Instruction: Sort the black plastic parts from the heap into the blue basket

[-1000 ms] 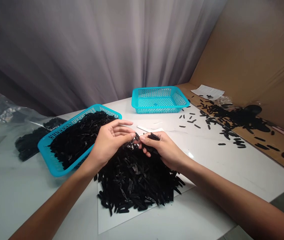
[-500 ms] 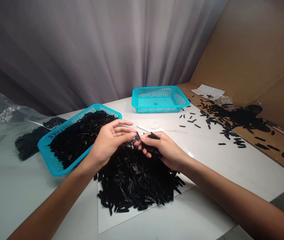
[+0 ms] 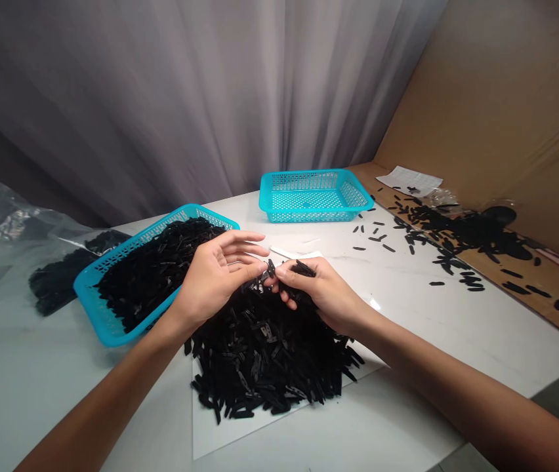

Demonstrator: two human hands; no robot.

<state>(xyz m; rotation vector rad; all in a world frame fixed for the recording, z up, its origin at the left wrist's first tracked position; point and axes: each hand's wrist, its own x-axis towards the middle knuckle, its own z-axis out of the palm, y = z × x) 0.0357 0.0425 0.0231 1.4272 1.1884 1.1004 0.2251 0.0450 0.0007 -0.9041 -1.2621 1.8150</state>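
Note:
Above a heap of small, long black clips (image 3: 264,354), my two hands meet at one black clip (image 3: 271,267). My left hand (image 3: 218,275) has its thumb tip against that clip, and its other fingers stretch forward, loosely curved. My right hand (image 3: 326,288) pinches the same clip between thumb and fingers. Several more black clips (image 3: 304,267) are tucked in its curled fingers, partly hidden. The heap lies on a white sheet (image 3: 210,439) on the table. Left of it stands a turquoise basket (image 3: 82,288) full of similar black pieces.
An empty turquoise basket (image 3: 316,213) stands at the back. Loose black pieces (image 3: 456,262) lie scattered at right, partly on cardboard (image 3: 496,98), near a paper sheet (image 3: 410,180). A clear plastic bag (image 3: 8,223) sits at left. A grey curtain (image 3: 186,98) hangs behind.
The left hand's outstretched fingers have shifted and spread slightly. The clip between the hands has turned a little; both hands stay in nearly the same place.

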